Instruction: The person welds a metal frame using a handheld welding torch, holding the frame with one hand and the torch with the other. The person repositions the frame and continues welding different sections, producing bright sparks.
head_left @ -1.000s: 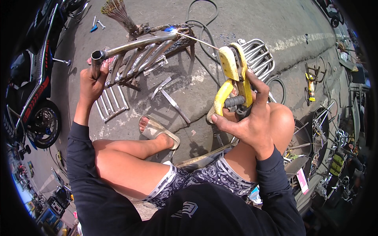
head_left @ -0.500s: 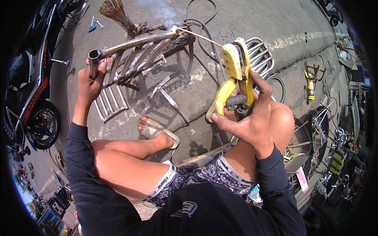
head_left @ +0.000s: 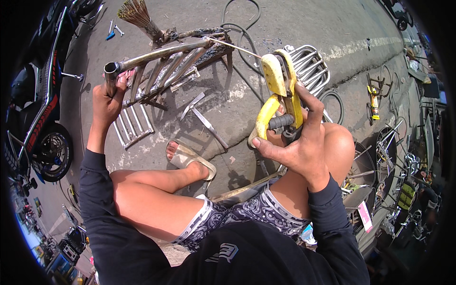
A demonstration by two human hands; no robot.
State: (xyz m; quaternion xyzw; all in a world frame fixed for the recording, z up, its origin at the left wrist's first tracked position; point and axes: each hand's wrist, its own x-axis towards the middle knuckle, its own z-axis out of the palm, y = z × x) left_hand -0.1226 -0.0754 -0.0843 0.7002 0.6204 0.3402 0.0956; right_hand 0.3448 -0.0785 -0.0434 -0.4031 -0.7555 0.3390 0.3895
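My left hand (head_left: 108,102) is wrapped round the short upright tube at the near left end of a welded metal tube frame (head_left: 164,50). The frame lies across a rough, dark metal stand (head_left: 218,51). My right hand (head_left: 304,154) grips a yellow welding electrode holder (head_left: 274,78), its thumb on the lower lever. From the holder's jaws a thin welding rod (head_left: 240,48) runs left to the frame's far end. Whether its tip touches the metal I cannot tell. Below the frame, a chipping hammer (head_left: 203,118) lies on the ground.
A bundle of thin rods (head_left: 137,19) stands in a holder behind the frame. Silver tube racks (head_left: 134,124) lie near the stand and at the right. Black cable (head_left: 247,35) loops over the pavement. A motorcycle (head_left: 51,147) stands at left; wheels and metal parts (head_left: 380,161) crowd the right.
The smoke and bright glow at the rod's tip are gone. My right hand has shifted slightly left with the electrode holder. My left hand keeps its hold, with the frame moved very slightly.
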